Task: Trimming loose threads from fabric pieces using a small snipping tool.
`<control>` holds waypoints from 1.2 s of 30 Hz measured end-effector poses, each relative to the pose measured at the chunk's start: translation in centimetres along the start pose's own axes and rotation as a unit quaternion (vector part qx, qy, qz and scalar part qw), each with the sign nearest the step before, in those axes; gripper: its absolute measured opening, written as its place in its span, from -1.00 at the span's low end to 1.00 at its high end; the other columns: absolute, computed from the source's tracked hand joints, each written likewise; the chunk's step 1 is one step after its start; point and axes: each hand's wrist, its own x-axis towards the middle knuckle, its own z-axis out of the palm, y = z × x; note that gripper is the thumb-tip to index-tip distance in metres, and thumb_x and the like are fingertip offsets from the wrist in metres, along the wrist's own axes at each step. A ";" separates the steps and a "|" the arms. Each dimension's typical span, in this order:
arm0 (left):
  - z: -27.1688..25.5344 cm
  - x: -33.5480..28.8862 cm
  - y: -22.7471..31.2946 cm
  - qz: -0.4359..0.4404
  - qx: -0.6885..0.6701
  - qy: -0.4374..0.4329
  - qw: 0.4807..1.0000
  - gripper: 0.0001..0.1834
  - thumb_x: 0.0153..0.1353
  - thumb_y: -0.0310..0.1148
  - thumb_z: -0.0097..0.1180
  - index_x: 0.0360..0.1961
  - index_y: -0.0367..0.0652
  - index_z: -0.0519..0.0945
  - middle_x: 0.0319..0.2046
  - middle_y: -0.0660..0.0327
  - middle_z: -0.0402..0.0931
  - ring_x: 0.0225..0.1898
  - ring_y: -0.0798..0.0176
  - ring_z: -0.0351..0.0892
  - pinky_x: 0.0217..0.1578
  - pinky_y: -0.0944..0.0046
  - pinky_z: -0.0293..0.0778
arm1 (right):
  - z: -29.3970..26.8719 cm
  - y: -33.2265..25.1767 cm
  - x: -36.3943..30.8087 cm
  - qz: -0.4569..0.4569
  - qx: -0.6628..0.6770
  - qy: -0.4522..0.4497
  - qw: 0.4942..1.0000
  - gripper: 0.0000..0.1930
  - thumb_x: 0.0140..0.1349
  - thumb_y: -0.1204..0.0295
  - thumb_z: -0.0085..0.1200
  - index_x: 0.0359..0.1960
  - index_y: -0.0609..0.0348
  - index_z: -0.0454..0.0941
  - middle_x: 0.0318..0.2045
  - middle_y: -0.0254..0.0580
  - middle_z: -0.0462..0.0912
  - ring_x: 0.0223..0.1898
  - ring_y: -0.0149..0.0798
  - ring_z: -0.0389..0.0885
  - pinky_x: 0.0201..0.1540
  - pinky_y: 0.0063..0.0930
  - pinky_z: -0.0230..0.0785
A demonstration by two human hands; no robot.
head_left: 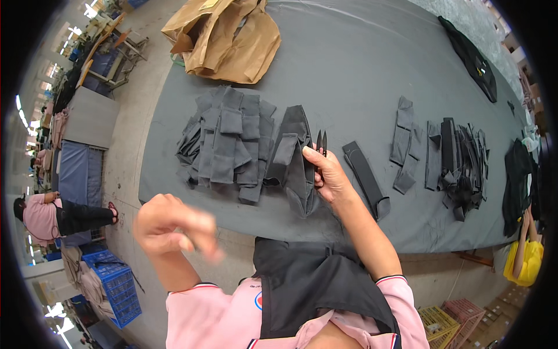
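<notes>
My right hand (332, 179) is closed around small black thread snips (321, 142), whose two points stick up beyond the fingers. The same thumb presses on the edge of a folded dark grey fabric band (297, 180), held just over the table. My left hand (174, 227) is in the air off the table's near edge, its fingers smeared by motion. To the left of the held band lies a heap of grey fabric pieces (229, 142). A folded grey band (366, 180) lies just right of my right hand.
The grey-covered table (349, 75) carries a crumpled brown paper bag (244, 49) at far left. Loose strips (402, 134) and a bundle of dark strips (459, 157) lie rightward. Blue crates (116, 285) stand on the floor. Another person in yellow (526, 262) works at right.
</notes>
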 end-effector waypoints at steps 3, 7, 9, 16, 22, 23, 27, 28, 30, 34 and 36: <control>3.0 1.8 -3.1 -0.012 -0.020 0.230 0.973 -0.50 0.20 -0.54 -0.03 0.19 -0.39 0.27 0.18 -0.22 0.23 0.12 0.03 0.41 -0.08 0.10 0.49 | 0.0 0.5 -0.5 0.010 -0.002 -0.035 0.999 -0.75 0.09 0.26 0.24 -0.47 0.00 0.38 -0.67 -0.61 0.34 -0.80 -0.73 0.13 -0.82 -0.82 -0.08; 3.7 7.1 -9.6 -0.132 0.077 0.413 0.898 -0.74 0.33 -0.38 -0.07 -0.06 -0.29 0.51 -0.17 0.21 0.45 -0.17 0.38 0.48 -0.16 0.39 0.42 | -0.2 0.7 -1.7 0.024 -0.029 -0.030 0.999 -0.75 0.08 0.28 0.26 -0.45 0.03 0.40 -0.67 -0.61 0.31 -0.80 -0.74 0.12 -0.82 -0.82 -0.08; 3.6 7.9 -12.0 -0.158 0.032 0.463 0.871 -0.71 0.27 -0.29 0.06 -0.09 -0.26 0.50 -0.22 0.25 0.44 -0.25 0.42 0.43 -0.23 0.42 0.39 | 0.4 0.9 -2.6 0.031 -0.027 -0.046 0.998 -0.75 0.06 0.29 0.27 -0.38 0.07 0.44 -0.67 -0.61 0.29 -0.78 -0.74 0.12 -0.80 -0.82 -0.07; 4.0 8.8 -11.7 -0.222 -0.051 0.408 0.884 -0.63 0.00 -0.49 0.15 -0.10 -0.26 0.46 -0.35 0.35 0.35 -0.32 0.52 0.34 -0.28 0.51 0.29 | -0.7 1.4 -3.2 0.015 -0.043 -0.045 0.998 -0.60 0.05 0.28 0.29 -0.12 0.20 0.48 -0.65 -0.61 0.34 -0.76 -0.72 0.15 -0.77 -0.80 -0.06; 3.9 7.5 -11.9 -0.273 -0.008 0.327 0.905 -0.81 -0.06 -0.51 0.15 -0.34 -0.25 0.53 -0.31 0.31 0.32 -0.36 0.50 0.33 -0.32 0.51 0.30 | -1.6 2.2 -3.3 0.007 0.007 -0.062 0.998 -0.59 0.12 0.26 0.23 -0.05 0.22 0.49 -0.66 -0.62 0.35 -0.76 -0.71 0.15 -0.77 -0.78 -0.05; 4.1 7.4 -12.0 -0.244 0.028 0.322 0.914 -0.86 -0.06 -0.49 0.17 -0.40 -0.23 0.55 -0.28 0.30 0.31 -0.36 0.50 0.33 -0.33 0.52 0.31 | -1.8 2.3 -3.3 0.014 0.035 -0.062 0.997 -0.60 0.14 0.27 0.21 -0.04 0.21 0.48 -0.65 -0.62 0.36 -0.76 -0.72 0.15 -0.77 -0.79 -0.05; 6.0 7.4 -12.3 -0.168 0.117 0.365 0.908 -0.89 -0.02 -0.46 0.17 -0.46 -0.26 0.53 -0.20 0.22 0.29 -0.26 0.37 0.37 -0.29 0.43 0.34 | -1.3 2.4 -3.6 0.011 0.088 -0.056 0.995 -0.60 0.18 0.27 0.17 0.00 0.20 0.45 -0.62 -0.61 0.38 -0.75 -0.72 0.17 -0.76 -0.79 -0.05; 6.4 7.3 -12.9 -0.128 0.156 0.376 0.905 -0.85 0.04 -0.40 0.20 -0.48 -0.26 0.52 -0.22 0.21 0.29 -0.25 0.33 0.38 -0.28 0.41 0.34 | -1.2 2.3 -3.7 0.011 0.088 -0.055 0.995 -0.60 0.18 0.27 0.17 0.00 0.20 0.45 -0.62 -0.61 0.38 -0.75 -0.72 0.17 -0.76 -0.79 -0.05; 6.9 7.6 -12.9 -0.134 0.159 0.401 0.892 -0.82 0.05 -0.37 0.22 -0.50 -0.26 0.51 -0.22 0.20 0.29 -0.25 0.33 0.38 -0.27 0.40 0.34 | -1.0 2.4 -3.9 0.002 0.064 -0.039 0.997 -0.56 0.19 0.27 0.16 0.05 0.20 0.41 -0.60 -0.61 0.38 -0.75 -0.71 0.18 -0.76 -0.79 -0.04; 7.7 8.5 -14.0 -0.164 0.194 0.475 0.843 -0.71 0.07 -0.29 0.27 -0.59 -0.25 0.47 -0.23 0.18 0.29 -0.27 0.31 0.37 -0.24 0.36 0.35 | -0.9 3.1 -4.2 -0.003 0.077 -0.051 0.996 -0.66 0.20 0.26 0.15 -0.08 0.17 0.44 -0.60 -0.60 0.36 -0.74 -0.70 0.19 -0.76 -0.79 -0.03; 8.6 9.0 -14.2 -0.184 0.142 0.486 0.842 -0.78 0.03 -0.36 0.28 -0.47 -0.20 0.46 -0.16 0.20 0.31 -0.12 0.33 0.35 -0.11 0.38 0.29 | -0.8 3.2 -4.4 0.003 0.092 0.038 0.995 -0.77 0.23 0.23 0.12 -0.28 0.09 0.42 -0.63 -0.59 0.33 -0.74 -0.69 0.19 -0.76 -0.78 -0.02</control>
